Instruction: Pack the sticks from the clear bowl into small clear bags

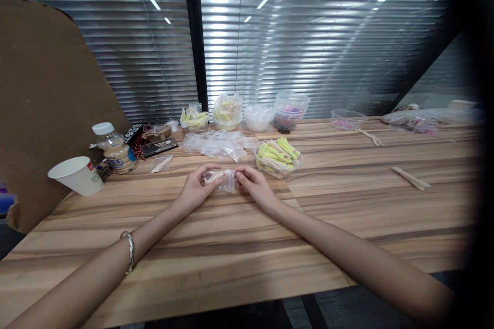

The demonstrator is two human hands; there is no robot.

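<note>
1. Plastic bag [230,181], see-thru, btwn both hands, mid desk [216,252], pale piece [212,177] inside.
2. L hand [195,186]: fingers gripping bag's L end, thumb at the piece.
3. R hand [257,187]: fingers narrow, pinching bag's R edge.
4. Just beyond R hand: clear tub [275,171] w/ yellow + pale pieces [279,153].
5. Off L, flat on desk: small baggie [161,164], pale strip in it, near bottle [116,150].

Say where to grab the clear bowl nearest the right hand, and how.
Take the bowl by its outer wall, from the right, probably with the right hand once free: it's round and upright, yellow pieces are heaped to the rim, so a grasp from above may disturb them, and plastic bags lie to its left.
</note>
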